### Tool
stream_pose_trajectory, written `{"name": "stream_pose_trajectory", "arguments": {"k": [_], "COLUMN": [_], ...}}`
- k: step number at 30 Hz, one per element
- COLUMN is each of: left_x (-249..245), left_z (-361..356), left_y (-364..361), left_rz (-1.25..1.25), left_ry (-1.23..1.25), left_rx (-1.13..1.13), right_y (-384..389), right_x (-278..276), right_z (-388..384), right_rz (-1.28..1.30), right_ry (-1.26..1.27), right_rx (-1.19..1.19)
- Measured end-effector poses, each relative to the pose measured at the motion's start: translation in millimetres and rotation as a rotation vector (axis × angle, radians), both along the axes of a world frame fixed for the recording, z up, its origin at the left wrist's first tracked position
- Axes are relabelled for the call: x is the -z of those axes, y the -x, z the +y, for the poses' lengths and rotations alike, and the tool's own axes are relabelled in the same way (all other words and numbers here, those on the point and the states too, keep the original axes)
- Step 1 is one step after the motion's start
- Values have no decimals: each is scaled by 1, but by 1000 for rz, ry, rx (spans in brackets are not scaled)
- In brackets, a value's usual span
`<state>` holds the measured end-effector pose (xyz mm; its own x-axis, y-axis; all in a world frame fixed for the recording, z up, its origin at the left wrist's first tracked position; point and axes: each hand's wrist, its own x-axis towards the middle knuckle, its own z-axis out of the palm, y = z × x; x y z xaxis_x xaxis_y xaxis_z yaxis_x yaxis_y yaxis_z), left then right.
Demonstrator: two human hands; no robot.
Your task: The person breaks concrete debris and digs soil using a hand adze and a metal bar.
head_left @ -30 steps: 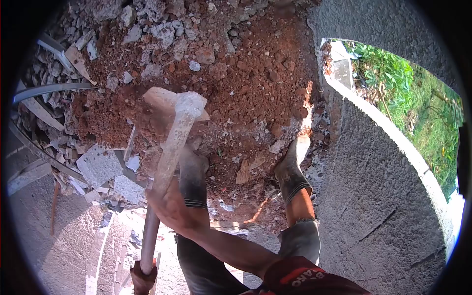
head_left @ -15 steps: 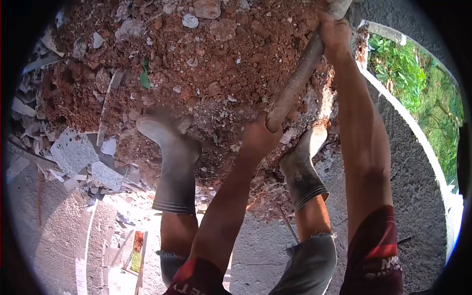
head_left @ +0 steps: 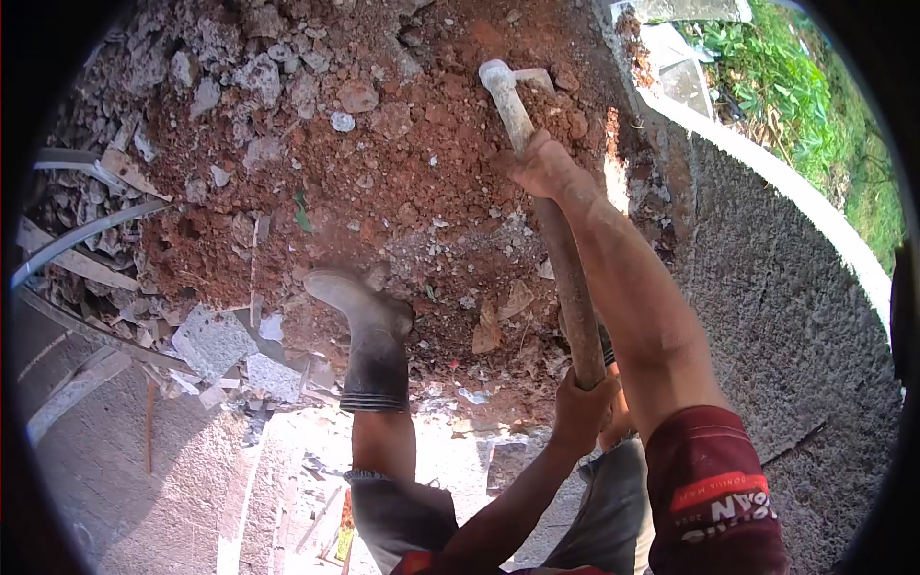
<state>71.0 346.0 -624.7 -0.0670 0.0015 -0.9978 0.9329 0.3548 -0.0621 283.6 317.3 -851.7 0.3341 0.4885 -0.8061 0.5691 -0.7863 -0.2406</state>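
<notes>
A hoe (head_left: 565, 273) with a long wooden handle slants across the red soil (head_left: 374, 192), its head at the upper middle. The pale ring of the head shows clearly, and its blade is partly sunk in or covered by earth. High on the handle, not far below the head, my right hand (head_left: 551, 168) is wrapped round the wood. My left hand (head_left: 585, 407) grips the lower end, close to my right knee. My left rubber boot (head_left: 369, 331) stands on the soil; the right one is mostly hidden behind the handle and my arms.
Broken concrete slabs (head_left: 213, 340) and bent metal strips (head_left: 91, 240) lie at the left. A rough grey wall (head_left: 776, 259) curves along the right side, with green plants (head_left: 776, 86) beyond its edge. Lumps of rubble (head_left: 259, 81) cover the upper left.
The hoe's head has come into view over the soil. My right hand has moved left and down, my left hand down and right, and the handle's slant has reversed.
</notes>
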Motion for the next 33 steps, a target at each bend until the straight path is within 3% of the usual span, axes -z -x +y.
{"name": "stream_pose_trajectory", "arguments": {"k": [1,4,5,7,9,10,12,13,15,17,18,19,20,21,22,23,25,26,28,29,30,31,33], "left_x": [-11,-32,-37,-46,-56,-63,-72,-80,-100,-138,-157,-179,-198,-218,-233,-243,-249,-239,-198,-171,-144,-121,-67], "left_z": [2,12,19,38,66,84,125,148,198,258,288,326,366,392,426,453,474,443,411,384,363,327,282], "left_y": [0,1,1,-1,-13,-25,-37,-42,-52,-55,-49,-30,-7,5,33,62,87,68,74,64,45,9,-29], "left_rz": [-29,60,61,67,50,66,38,25,38,86,120,84,-10,2,-59,-117,-313,-254,-40,-282,-284,-472,-492], "left_ry": [-4,89,147,218,190,186,180,171,163,114,60,5,-93,-236,-347,-460,-389,-432,-352,-426,-437,-510,-480], "left_rx": [17,-84,33,152,329,395,471,552,712,812,889,810,938,1118,1131,1141,1384,1262,1042,1001,1036,965,936], "right_y": [7,48,54,61,54,54,61,63,72,92,96,92,113,124,126,156,151,141,103,75,49,34,-11], "right_x": [-2,28,24,18,-1,-12,-42,-55,-80,-98,-125,-170,-179,-201,-232,-224,-249,-259,-270,-274,-264,-235,-191], "right_z": [-2,-13,-15,-22,-24,-20,-4,11,49,102,138,172,220,260,294,341,355,355,314,280,247,228,158], "right_rz": [39,38,76,109,422,413,417,415,233,59,17,53,82,92,347,409,812,953,560,458,352,284,55], "right_ry": [0,-30,-61,-79,-149,-148,-196,-199,-201,-269,-326,-423,-670,-722,-805,-962,-1122,-1168,-1219,-1180,-1144,-1168,-1159], "right_rx": [-114,34,461,891,1492,1487,1824,1816,2092,2078,2079,2109,2195,2097,2155,2085,2106,2100,1986,1945,1895,1995,1948]}}
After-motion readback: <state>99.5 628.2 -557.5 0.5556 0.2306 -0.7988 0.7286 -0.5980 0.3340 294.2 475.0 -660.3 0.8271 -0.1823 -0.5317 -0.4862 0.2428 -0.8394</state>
